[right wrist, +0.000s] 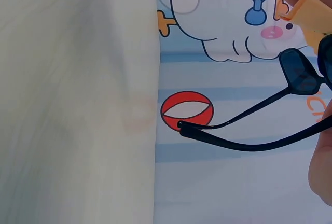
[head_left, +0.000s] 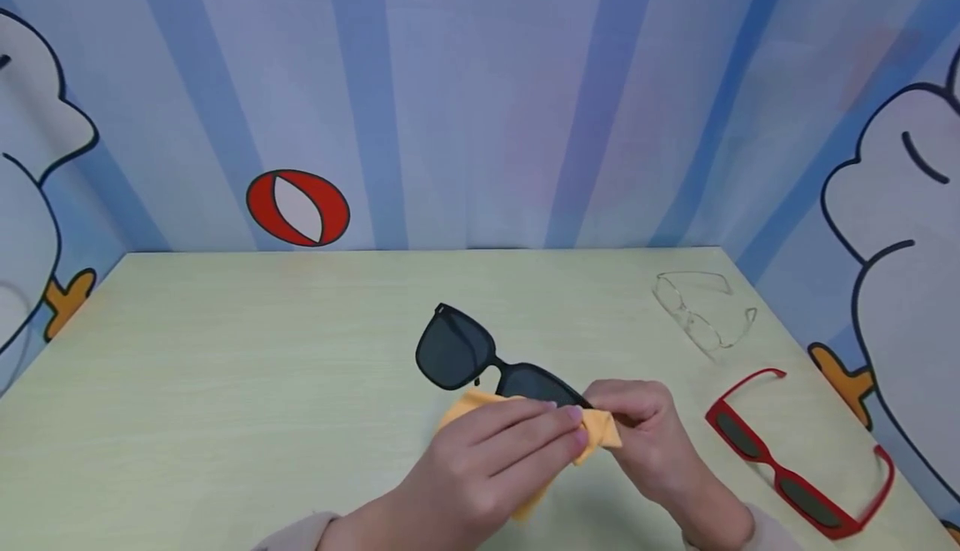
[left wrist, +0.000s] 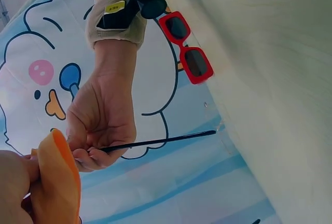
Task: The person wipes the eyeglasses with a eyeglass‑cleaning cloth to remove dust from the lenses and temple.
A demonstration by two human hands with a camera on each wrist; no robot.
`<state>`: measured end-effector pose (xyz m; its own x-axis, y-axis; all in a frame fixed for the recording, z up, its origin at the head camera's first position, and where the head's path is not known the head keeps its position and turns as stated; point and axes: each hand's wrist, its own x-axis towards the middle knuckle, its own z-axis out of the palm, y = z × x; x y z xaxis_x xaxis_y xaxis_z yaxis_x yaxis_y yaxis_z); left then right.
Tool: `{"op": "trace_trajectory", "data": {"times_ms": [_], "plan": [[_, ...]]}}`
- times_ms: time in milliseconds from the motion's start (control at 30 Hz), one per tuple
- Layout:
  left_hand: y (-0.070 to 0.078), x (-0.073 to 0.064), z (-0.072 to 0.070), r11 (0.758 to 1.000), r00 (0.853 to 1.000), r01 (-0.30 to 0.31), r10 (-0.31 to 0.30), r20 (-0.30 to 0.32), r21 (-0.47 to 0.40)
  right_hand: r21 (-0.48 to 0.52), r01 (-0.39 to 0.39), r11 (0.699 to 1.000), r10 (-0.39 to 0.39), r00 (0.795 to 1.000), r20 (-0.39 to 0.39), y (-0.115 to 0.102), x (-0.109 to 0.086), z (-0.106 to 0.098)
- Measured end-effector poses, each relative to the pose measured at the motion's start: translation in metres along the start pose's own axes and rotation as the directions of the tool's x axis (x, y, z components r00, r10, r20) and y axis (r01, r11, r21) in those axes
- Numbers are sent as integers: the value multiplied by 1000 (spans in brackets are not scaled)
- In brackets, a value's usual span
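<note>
- Black sunglasses [head_left: 525,379]: dark grey lenses
- Cloth [head_left: 602,429] touching them: yellow-orange
- Table [head_left: 225,368] beneath them: pale cream
- Backdrop [head_left: 465,101] beyond them: striped in blues
- Red sunglasses [head_left: 767,456] to their right: dark greenish lenses

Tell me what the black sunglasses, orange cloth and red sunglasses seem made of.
Black sunglasses: smooth frame, likely plastic, judging by its even black; painted metal is possible.
Orange cloth: soft, matte fabric, judging by its folds; the fibre can't be told.
Red sunglasses: likely smooth plastic, given the thick, evenly red frame.
</note>
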<state>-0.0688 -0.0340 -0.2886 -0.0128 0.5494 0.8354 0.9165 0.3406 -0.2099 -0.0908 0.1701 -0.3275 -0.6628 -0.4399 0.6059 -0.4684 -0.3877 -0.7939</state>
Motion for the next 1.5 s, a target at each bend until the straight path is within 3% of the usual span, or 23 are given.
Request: {"op": "trace_trajectory", "data": {"times_ms": [167,300,433,567,700,800,1033,1200,1367,1500], "plan": [[-2,-1,-3,999,999,-26,27,-31,34,13,32,999,-32,999,16,-1,0,-4],[-3,-4,-7,998,998,67,-67,-3,-10,-5,58,998,-58,998,23,-3,1,-6],[-5,-6,-10,982,982,187,-187,14,-30,-7,46,999,-45,998,37,-6,1,-8],[-7,-5,-11,966,966,259,-259,3,-5,-7,25,1000,-24,998,55,-8,1,-8],[-9,-2,-9,959,959,283,-283,7,20,-1,3,1000,-2,999,53,-9,2,-6],[-9,1,-5,967,967,255,-255,0,4,3,3,1000,-3,998,55,-9,2,-5],[-4,6,5,994,994,105,-105,-30,2,19,34,999,-35,998,58,-3,1,-3],[-6,5,8,999,998,49,-49,-28,-11,-11,62,998,-62,997,40,1,0,-3],[-6,0,8,999,1000,28,-28,-11,-47,-93,30,995,-31,999,-11,-1,-1,-5],[-7,-5,8,1000,1000,-9,8,-17,-29,-75,38,996,-39,999,-16,-2,-1,-8]]}}
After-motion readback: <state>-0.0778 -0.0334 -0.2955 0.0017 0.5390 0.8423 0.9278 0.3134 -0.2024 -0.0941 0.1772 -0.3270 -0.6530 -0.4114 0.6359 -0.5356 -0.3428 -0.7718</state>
